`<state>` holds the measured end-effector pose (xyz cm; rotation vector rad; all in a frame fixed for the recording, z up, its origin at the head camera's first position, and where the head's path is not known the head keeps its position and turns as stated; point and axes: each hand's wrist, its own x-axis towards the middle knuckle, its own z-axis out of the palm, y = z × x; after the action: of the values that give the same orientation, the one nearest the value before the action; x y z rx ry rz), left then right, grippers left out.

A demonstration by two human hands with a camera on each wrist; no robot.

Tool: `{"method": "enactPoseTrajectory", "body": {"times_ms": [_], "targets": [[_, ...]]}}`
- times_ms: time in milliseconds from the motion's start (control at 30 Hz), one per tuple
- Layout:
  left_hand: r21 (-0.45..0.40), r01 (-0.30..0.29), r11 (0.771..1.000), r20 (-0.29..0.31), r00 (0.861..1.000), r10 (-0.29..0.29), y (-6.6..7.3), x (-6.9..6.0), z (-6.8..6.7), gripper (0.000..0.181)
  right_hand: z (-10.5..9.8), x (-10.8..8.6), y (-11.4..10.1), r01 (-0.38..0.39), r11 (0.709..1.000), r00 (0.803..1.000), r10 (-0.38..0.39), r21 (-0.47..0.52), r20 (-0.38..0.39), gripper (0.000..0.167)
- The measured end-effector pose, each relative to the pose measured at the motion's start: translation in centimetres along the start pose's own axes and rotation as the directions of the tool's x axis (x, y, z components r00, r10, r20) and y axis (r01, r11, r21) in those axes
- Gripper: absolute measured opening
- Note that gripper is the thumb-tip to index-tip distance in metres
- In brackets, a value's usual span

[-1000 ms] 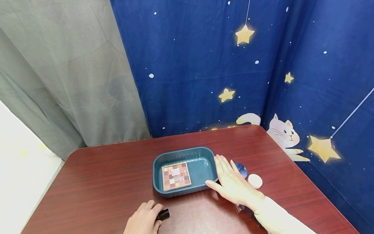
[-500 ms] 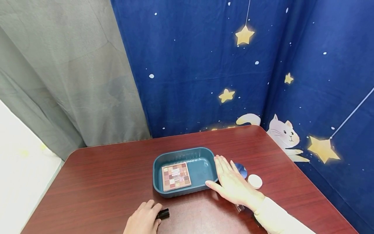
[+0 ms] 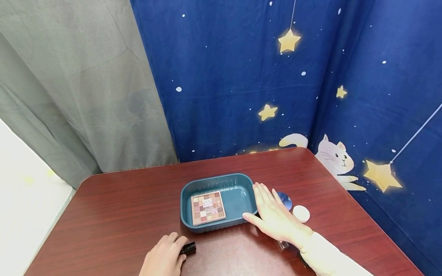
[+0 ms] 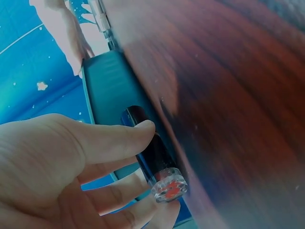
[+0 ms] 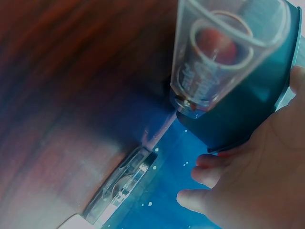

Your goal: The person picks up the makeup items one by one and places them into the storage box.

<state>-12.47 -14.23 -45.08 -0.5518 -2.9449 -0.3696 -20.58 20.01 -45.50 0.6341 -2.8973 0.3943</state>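
In the head view my left hand (image 3: 164, 256) holds a black tube (image 3: 188, 248) near the front of the table. The left wrist view shows that tube (image 4: 151, 148) pinched between thumb and fingers, its clear faceted end showing something red. My right hand (image 3: 277, 218), fingers straight, rests against the right end of the teal basket (image 3: 215, 229). A palette with many coloured squares (image 3: 208, 208) lies at the basket's left side. In the right wrist view a clear container (image 5: 209, 57) stands beside the basket (image 5: 238, 107), near my right hand (image 5: 267, 167).
To the right of my right hand lie a round blue item (image 3: 285, 200) and a white round lid (image 3: 301, 213). A small clear item (image 3: 283, 245) is partly hidden under my right wrist, with a dark item beside it. Curtains hang behind the table (image 3: 121, 214).
My left hand has shifted slightly left with the black tube in it. The right hand and the basket have not moved.
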Motion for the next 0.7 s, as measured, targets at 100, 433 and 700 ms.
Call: {"method": "enactPoseTrajectory", "body": {"times_ms": [100, 433, 700], "targets": [[-0.001, 0.009, 1.0, -0.01, 1.0, -0.009, -0.1, 0.0, -0.2, 0.03, 0.0, 0.0, 0.0, 0.0, 1.0, 1.0, 0.0, 0.004, -0.001, 0.099], [0.006, 0.034, 0.999, 0.008, 0.999, -0.034, 0.0, 0.1, -1.2, 0.029, 0.0, 0.0, 0.0, -0.003, 1.0, 1.0, 0.003, 0.01, 0.007, 0.1], [0.025, 0.046, 0.999, -0.007, 0.999, -0.046, 0.1, 0.3, -2.4, 0.028, 0.0, 0.0, 0.0, 0.0, 1.0, 1.0, 0.0, 0.013, -0.001, 0.098]]}}
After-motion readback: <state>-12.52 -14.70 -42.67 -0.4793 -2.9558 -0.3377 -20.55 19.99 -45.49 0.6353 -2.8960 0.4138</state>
